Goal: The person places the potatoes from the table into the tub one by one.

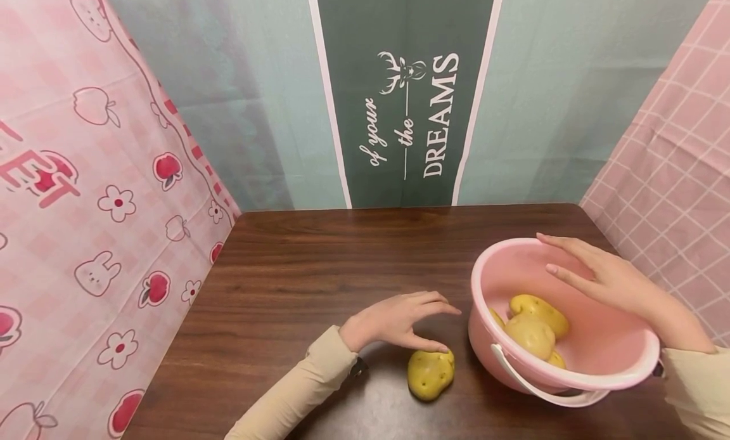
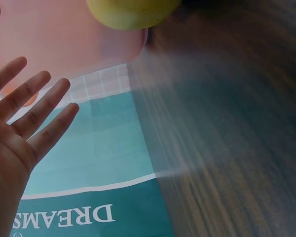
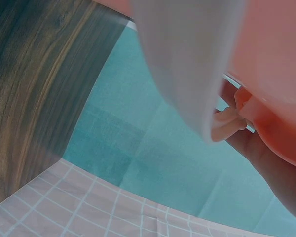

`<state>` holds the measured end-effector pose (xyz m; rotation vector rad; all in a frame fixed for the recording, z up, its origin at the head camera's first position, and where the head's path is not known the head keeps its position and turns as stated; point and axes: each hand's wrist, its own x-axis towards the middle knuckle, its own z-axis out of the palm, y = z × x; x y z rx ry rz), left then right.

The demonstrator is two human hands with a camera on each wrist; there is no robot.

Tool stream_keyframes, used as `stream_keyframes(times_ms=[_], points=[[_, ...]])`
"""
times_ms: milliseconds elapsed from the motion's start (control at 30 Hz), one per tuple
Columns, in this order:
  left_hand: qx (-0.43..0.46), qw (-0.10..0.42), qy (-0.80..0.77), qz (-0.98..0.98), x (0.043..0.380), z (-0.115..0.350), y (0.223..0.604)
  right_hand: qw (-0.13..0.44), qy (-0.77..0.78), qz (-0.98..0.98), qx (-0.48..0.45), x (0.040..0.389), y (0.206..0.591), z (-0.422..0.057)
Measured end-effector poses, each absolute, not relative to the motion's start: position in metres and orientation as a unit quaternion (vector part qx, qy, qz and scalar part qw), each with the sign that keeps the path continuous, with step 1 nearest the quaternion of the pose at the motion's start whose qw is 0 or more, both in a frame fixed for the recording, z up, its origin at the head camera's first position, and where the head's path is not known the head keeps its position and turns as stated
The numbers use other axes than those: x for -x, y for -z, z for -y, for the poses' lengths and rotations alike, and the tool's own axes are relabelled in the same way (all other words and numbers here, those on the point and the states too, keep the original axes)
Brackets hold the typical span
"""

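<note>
A yellow potato [image 1: 430,376] lies on the table just left of a pink bucket [image 1: 604,326]. My left hand [image 1: 399,321] is above and behind this potato, its fingers spread and its thumb tip overlapping the potato's far edge in the head view. In the left wrist view the palm faces the camera with nothing in it. Several potatoes [image 1: 531,335] lie inside the bucket. My right hand [image 1: 613,275] grips the bucket's right rim, thumb inside and fingers outside; some fingers are hidden behind the wall.
The bucket's white handle [image 1: 561,395] hangs down on the near side. The dark wooden table [image 1: 308,256] meets a green cloth [image 1: 399,193] at its far edge. Patterned pink cloths hang at left [image 1: 125,250] and right [image 1: 656,155].
</note>
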<state>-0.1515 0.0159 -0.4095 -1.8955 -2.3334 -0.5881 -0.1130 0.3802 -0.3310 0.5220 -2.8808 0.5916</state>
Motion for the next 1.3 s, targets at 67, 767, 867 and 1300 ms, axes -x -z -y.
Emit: stream_keyframes(times_ms=[67,767,867,1300], points=[[0.617,0.035,0.188,0.763,0.150,-0.015,0.411,0.075,-0.198,0.962,-0.173,0.113,0.331,-0.380],[0.624,-0.018,0.193,0.757,0.143,-0.015,0.424,0.079,-0.195,0.962,-0.174,0.112,0.331,-0.380],[0.624,-0.028,0.194,0.757,0.141,-0.015,0.427,0.079,-0.196,0.962,-0.174,0.112,0.331,-0.380],[0.620,-0.044,0.187,0.761,0.134,-0.015,0.436,0.080,-0.196,0.961,-0.177,0.113,0.331,-0.380]])
